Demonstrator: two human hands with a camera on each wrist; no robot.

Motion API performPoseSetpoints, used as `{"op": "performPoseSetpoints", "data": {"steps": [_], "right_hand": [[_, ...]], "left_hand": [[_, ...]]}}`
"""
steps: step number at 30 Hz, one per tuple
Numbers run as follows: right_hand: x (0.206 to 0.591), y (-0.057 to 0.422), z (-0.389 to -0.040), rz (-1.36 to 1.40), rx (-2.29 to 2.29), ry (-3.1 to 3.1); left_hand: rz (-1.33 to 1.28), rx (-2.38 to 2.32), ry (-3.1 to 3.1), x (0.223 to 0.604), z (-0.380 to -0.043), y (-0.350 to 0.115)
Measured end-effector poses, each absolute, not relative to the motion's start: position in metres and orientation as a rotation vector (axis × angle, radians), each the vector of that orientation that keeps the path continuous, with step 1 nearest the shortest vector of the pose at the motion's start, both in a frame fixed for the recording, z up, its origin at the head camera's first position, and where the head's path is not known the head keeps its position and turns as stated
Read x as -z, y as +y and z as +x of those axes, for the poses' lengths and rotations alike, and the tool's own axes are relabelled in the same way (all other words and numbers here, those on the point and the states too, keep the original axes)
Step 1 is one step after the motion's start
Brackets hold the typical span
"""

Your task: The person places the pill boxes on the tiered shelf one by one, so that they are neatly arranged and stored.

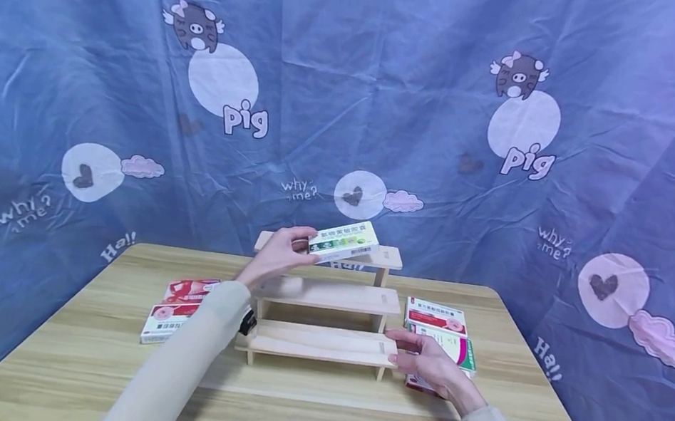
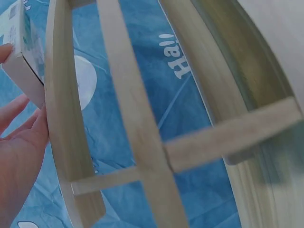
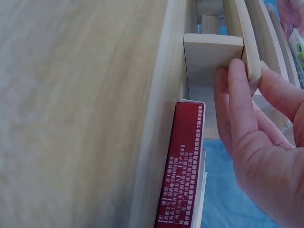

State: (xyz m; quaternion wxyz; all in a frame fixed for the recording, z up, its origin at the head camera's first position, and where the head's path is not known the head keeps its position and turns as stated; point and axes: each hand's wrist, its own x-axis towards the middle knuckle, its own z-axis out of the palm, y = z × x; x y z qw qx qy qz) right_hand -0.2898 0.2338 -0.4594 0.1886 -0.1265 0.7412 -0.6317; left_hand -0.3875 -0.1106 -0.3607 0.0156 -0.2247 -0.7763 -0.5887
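Resting on the near right end of the wooden tiered shelf point(image 1: 319, 341), my right hand point(image 1: 427, 364) lay with relaxed fingers point(image 3: 240, 102) touching the edge of its lowest step, gripping nothing. Just right of that hand sat a stack of medicine boxes point(image 1: 439, 327), a red box point(image 3: 183, 166) lowest in it. Left of the shelf lay two more red and white boxes point(image 1: 177, 310) on the wooden table point(image 1: 296, 413). Farther off, my left hand point(image 1: 280, 253) pinched a green and white box point(image 1: 344, 241) by its left end, holding it tilted at the top step. Beyond hung a blue cartoon-pig cloth point(image 1: 74, 58).
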Motion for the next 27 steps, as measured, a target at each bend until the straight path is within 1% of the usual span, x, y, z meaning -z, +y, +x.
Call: {"op": "performPoseSetpoints", "data": {"steps": [15,23,27], "right_hand": [[0.462,0.234,-0.292,-0.346,1.774,2.092],[0.464,0.236,-0.293,-0.346,1.768,2.093],[0.463,0.235,-0.293,-0.333,1.771,2.087]], "left_hand": [[-0.779,1.828,-2.509,0.351,-0.401,-0.091],[-0.737,1.743,-2.607,0.346,-0.405,-0.088],[-0.762,1.745,-2.607,0.347,-0.408,-0.087]]}}
